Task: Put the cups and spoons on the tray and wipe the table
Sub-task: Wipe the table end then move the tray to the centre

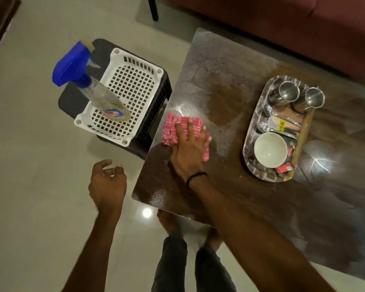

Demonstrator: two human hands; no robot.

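My right hand [189, 150] lies flat, fingers spread, pressing a pink cloth [173, 128] onto the left part of the glossy dark table [219, 81]. My left hand [106, 183] hovers over the floor left of the table, fingers loosely curled, holding nothing. On the right of the table lies a steel tray [249, 165]. It holds two steel cups [289, 91] at its far end, spoons [267, 113] in the middle and a white bowl [270, 149] at its near end.
A spray bottle [93, 89] with a blue trigger head stands in a white perforated basket [133, 91] on a dark stool left of the table. A reddish sofa [282, 28] runs behind the table. My legs [190, 264] stand on the tiled floor at the near edge.
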